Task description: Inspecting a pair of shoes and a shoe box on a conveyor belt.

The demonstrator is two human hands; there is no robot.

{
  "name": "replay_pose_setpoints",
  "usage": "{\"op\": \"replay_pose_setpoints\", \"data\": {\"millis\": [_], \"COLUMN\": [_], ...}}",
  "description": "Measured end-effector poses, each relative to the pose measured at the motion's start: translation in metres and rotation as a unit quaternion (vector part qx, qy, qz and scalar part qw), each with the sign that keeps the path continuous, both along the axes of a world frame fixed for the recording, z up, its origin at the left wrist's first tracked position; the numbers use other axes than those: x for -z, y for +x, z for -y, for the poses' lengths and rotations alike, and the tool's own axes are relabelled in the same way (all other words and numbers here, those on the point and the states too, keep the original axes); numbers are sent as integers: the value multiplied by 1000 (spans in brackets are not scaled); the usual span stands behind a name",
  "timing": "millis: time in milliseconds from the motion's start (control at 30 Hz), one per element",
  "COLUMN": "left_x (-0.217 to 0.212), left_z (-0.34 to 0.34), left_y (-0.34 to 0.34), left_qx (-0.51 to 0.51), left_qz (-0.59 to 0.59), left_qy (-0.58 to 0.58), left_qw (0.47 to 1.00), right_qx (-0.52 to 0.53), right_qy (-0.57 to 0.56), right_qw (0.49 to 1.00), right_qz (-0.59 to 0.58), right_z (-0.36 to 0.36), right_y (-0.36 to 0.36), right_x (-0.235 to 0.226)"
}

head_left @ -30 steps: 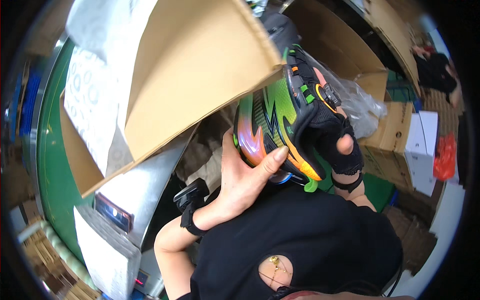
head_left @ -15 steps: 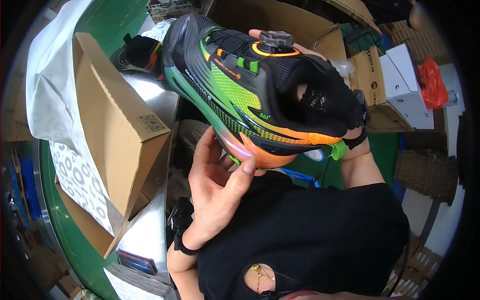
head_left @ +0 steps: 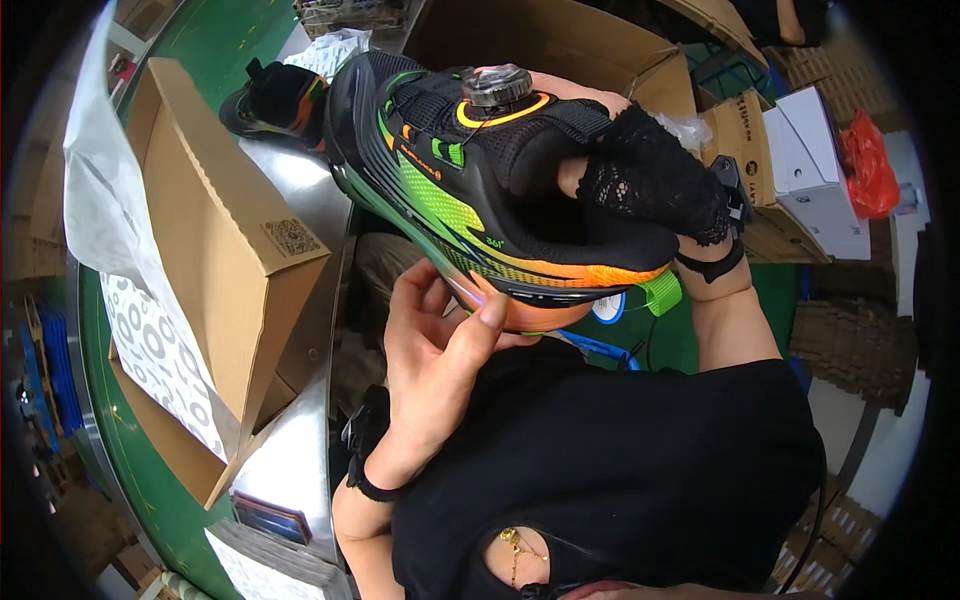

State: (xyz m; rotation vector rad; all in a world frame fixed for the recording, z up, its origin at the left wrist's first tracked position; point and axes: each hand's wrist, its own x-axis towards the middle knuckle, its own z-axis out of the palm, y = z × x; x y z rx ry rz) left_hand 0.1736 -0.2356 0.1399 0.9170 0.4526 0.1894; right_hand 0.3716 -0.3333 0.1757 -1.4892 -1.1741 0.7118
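Observation:
A black sneaker (head_left: 430, 190) with green and orange panels is held up in front of me, toe toward the upper left. A clear-topped dial (head_left: 497, 86) stands on its tongue. My left hand (head_left: 440, 345) is closed at the heel end, thumb on the outer side of the sole and fingers beneath. My right hand (head_left: 655, 180), in a black lace covering, grips the collar from the far side; one digit dips into the opening and the other fingers are partly hidden behind the tongue. Beyond the toe, a similar shoe (head_left: 275, 105) lies on the metal table (head_left: 290, 170).
An open cardboard box (head_left: 215, 240) at left holds white patterned paper (head_left: 155, 350) draped over its side. Below it lie a phone (head_left: 270, 518) and a paper stack (head_left: 265, 565). Behind are a large carton (head_left: 550, 45), white boxes (head_left: 815, 170) and a red bag (head_left: 868, 165).
The sneaker has shifted slightly left and turned, showing more of its opening. My right hand has come further into sight over the collar. The left hand keeps its hold on the heel.

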Motion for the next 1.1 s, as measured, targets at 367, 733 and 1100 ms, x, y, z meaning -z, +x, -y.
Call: {"op": "replay_pose_setpoints", "data": {"millis": [367, 733, 1100], "left_x": [4, 3, 7], "left_z": [4, 5, 4], "left_y": [1, 2, 2], "left_qx": [-6, -8, -1], "left_qz": [-32, -23, -14], "left_qy": [48, 30, -9], "left_qw": [998, 999, 1000], "right_qx": [-6, -1, -1], "right_qy": [-29, -34, -25], "right_qw": [997, 998, 1000], "right_qz": [78, 50, 15], "right_z": [-1, -6, -12], "right_y": [11, 22, 18], "right_x": [17, 38, 46]}}
